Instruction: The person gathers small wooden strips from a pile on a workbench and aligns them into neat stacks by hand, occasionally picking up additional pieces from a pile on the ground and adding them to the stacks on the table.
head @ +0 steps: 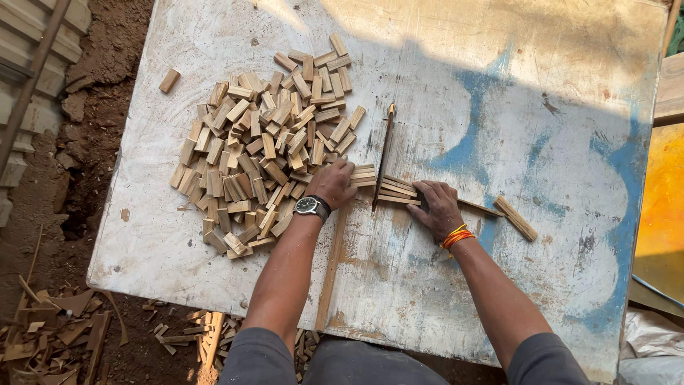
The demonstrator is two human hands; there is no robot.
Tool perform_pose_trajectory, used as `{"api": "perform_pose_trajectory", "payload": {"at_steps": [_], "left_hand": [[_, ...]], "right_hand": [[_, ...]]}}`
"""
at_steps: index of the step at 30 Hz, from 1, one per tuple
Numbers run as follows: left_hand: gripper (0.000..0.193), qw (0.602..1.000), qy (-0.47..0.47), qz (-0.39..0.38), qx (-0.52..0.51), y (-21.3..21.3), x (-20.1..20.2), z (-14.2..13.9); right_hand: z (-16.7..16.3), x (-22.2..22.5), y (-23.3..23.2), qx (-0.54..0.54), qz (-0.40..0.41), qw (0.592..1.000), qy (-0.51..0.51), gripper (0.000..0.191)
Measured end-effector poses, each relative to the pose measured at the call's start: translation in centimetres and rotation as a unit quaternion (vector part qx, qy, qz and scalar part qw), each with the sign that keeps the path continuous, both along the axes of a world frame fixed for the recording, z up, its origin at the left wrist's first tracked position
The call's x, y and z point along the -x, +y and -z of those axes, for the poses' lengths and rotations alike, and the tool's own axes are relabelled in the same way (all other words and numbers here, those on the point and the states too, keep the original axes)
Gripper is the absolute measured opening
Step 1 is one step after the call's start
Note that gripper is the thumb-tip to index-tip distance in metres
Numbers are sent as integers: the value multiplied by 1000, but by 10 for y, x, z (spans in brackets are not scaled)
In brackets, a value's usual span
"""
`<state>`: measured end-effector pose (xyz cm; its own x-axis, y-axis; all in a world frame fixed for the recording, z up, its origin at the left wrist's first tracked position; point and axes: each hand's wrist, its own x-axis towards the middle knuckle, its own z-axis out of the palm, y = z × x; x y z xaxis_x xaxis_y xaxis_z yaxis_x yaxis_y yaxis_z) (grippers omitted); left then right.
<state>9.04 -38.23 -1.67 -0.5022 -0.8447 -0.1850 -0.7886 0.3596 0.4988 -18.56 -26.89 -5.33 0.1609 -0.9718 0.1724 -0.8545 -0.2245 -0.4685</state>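
Note:
My left hand (331,182), with a black wristwatch on its wrist, rests on the short cut ends of wooden strips (363,175) at the edge of a big pile of small wooden blocks (260,142). My right hand (438,207), with orange thread bands on the wrist, presses down on a bundle of long thin strips (396,190). A narrow upright blade or saw (383,157) stands between the two hands, across the strips. All of this lies on a worn white board (499,93) with blue paint smears.
A single longer wood piece (516,217) lies to the right of my right hand. One loose block (169,80) sits near the board's left edge. A thin slat (330,267) runs toward the near edge. Wood scraps (57,328) litter the dirt ground on the left.

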Motion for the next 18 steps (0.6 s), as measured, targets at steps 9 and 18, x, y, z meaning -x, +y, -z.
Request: {"api": "perform_pose_trajectory", "payload": {"at_steps": [9,18], "left_hand": [[104,872,267,-408,50,71,-55,-23],[66,995,23,64,-67,144,-42,-1]], "right_hand": [[6,-25,90,3,-26,1000,7,63],[18,-90,119,6,-36,999,-14,62]]}}
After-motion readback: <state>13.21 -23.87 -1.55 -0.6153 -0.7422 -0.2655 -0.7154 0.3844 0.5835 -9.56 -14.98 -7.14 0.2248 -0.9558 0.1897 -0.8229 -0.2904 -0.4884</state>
